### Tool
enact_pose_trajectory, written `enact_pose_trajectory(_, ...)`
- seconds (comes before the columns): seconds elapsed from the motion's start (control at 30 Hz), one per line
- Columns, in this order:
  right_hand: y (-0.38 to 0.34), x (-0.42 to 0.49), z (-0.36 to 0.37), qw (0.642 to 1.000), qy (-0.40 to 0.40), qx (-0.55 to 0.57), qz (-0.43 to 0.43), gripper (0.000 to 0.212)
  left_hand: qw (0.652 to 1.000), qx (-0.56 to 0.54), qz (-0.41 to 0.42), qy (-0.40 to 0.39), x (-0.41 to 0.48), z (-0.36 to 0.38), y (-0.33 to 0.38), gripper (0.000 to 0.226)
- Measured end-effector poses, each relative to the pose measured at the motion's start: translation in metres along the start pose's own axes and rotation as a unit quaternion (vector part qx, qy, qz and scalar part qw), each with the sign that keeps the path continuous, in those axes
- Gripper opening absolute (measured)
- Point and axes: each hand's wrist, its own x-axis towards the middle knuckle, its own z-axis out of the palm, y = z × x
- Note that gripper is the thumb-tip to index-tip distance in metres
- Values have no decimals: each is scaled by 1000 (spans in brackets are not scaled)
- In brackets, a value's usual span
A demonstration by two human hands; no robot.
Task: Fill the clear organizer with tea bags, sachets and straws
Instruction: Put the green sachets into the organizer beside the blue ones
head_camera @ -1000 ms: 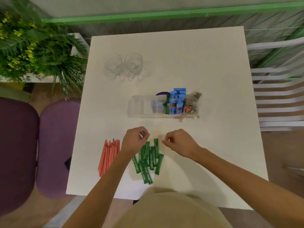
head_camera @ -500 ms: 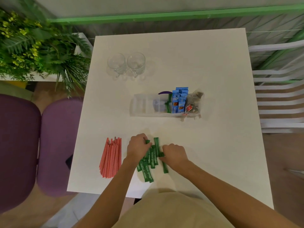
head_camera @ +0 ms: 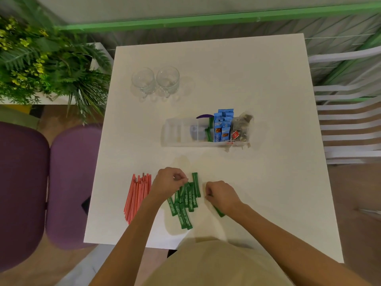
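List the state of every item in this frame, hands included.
clear organizer, partly filled; left end compartment looks bare.
blue sachets, upright in the organizer.
tea bags, in its right end compartment.
green sachets, loose pile on the table.
red straws, lying bundled on the table.
glasses, upright, empty.
left hand, pinches a sachet in the pile.
right hand, fingers curled over a stray green sachet; grip hidden.

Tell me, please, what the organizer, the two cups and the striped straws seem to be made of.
The organizer looks like clear, glossy plastic: the table shows through its thin walls. The two cups seem to be clear glass, given their bright rim glints, though plastic is possible. The straws look matte with red-and-white stripes, probably paper, but that stays uncertain.
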Motion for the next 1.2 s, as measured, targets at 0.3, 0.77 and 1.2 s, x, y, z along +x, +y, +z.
enact_pose_trajectory(0.3,7,-9,-29,987,53,137,-58,10,987,-98,100,79,7,-26,40,6)
enact_pose_trajectory(0.77,-14,4,-117,953,168,234,-92,8,974,70,183,114,114,-63,121,6)
enact_pose_trajectory(1.2,-39,50,-198,956,211,177,-100,10,955,151,205,154,132,-46,105,10)
